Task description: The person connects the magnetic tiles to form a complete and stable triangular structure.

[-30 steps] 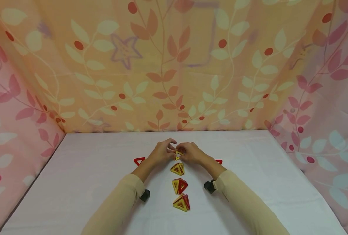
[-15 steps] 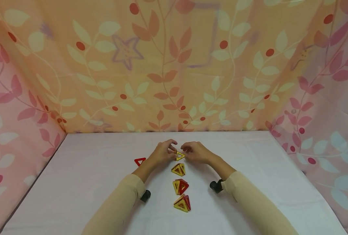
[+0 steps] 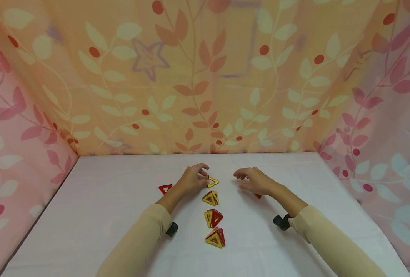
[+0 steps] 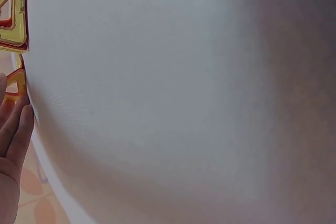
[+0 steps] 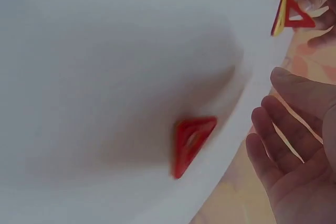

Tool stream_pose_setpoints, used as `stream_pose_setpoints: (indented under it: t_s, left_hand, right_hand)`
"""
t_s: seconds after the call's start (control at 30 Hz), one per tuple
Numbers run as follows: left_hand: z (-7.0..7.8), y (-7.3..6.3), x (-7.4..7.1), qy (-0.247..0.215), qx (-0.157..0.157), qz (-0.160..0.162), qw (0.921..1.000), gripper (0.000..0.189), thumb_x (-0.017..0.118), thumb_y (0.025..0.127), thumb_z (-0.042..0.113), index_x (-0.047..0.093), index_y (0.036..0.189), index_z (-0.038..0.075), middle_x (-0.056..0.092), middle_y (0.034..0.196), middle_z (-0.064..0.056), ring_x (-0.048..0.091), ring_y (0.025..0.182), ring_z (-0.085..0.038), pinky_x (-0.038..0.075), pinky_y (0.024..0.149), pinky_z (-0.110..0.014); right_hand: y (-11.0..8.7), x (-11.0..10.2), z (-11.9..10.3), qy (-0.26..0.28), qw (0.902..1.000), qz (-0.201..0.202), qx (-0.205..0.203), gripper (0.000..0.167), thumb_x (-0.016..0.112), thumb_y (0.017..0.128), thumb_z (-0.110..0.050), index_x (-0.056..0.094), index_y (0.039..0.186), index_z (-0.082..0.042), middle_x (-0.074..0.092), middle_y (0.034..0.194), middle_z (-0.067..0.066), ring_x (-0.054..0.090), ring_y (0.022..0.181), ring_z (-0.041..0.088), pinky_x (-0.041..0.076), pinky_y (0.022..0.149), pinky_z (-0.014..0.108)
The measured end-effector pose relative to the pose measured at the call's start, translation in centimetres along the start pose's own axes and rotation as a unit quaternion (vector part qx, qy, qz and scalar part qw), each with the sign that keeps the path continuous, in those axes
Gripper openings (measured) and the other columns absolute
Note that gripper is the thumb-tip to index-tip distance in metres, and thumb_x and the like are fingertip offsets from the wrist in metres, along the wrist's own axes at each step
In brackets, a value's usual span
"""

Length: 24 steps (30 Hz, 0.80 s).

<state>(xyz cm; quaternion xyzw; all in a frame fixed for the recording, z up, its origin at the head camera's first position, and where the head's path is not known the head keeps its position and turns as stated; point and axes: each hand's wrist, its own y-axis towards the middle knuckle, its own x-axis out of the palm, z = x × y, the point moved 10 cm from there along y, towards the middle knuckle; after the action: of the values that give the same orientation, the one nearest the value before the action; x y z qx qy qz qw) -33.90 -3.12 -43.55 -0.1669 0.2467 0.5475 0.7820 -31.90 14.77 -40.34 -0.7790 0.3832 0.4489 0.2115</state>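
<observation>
My left hand (image 3: 195,177) holds a small standing piece of yellow and red triangular magnetic tiles (image 3: 212,182) by its left side, at the far end of the row. In the left wrist view, fingers (image 4: 20,135) lie against the tiles, partly out of frame. To the right, my right hand (image 3: 257,181) hovers above the table with fingers relaxed and nothing in them. Below it lies a red triangular tile (image 5: 191,142), mostly hidden by the hand in the head view.
Three tile pyramids, a near one (image 3: 215,237), a middle one (image 3: 213,218) and a far one (image 3: 210,197), line up toward me. Another red triangle (image 3: 165,188) lies left of my left hand. Patterned cloth (image 3: 205,96) stands behind the white table (image 3: 87,223).
The right hand has let go of the yellow and red tiles and moved right, over the red triangle. The left hand has stayed at the tiles.
</observation>
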Motion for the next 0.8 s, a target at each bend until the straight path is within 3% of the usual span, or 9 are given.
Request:
stream_pose_setpoints:
  t_s: [0.23, 0.47, 0.8]
  left_hand:
    - [0.0, 0.1, 0.2, -0.005, 0.009, -0.002, 0.9999, 0.043, 0.075, 0.088, 0.005, 0.058, 0.128, 0.003, 0.069, 0.107, -0.008, 0.069, 0.101, -0.023, 0.055, 0.09, -0.036]
    - [-0.2, 0.0, 0.2, -0.006, -0.003, 0.002, 1.0, 0.043, 0.075, 0.088, 0.005, 0.058, 0.128, 0.005, 0.069, 0.108, -0.007, 0.069, 0.101, -0.021, 0.055, 0.089, -0.035]
    - [-0.1, -0.1, 0.0, -0.004, -0.002, 0.006, 1.0, 0.043, 0.075, 0.088, 0.005, 0.058, 0.128, 0.005, 0.069, 0.106, -0.006, 0.069, 0.099, -0.021, 0.056, 0.088, -0.034]
  right_hand:
    - [-3.1, -0.6, 2.8, -0.002, 0.9994, 0.003, 0.035, 0.032, 0.066, 0.088, 0.002, 0.066, 0.12, 0.002, 0.069, 0.112, 0.012, 0.063, 0.105, 0.029, 0.052, 0.09, 0.048]
    - [-5.6, -1.2, 4.4, -0.004, 0.9994, 0.032, 0.015, 0.033, 0.063, 0.086, 0.01, 0.065, 0.118, 0.005, 0.069, 0.113, 0.014, 0.064, 0.105, 0.033, 0.048, 0.094, 0.056]
    - [-7.0, -1.1, 6.1, 0.006, 0.9978, 0.06, 0.029, 0.042, 0.075, 0.082, 0.004, 0.064, 0.122, 0.001, 0.069, 0.117, 0.01, 0.062, 0.107, 0.03, 0.05, 0.093, 0.051]
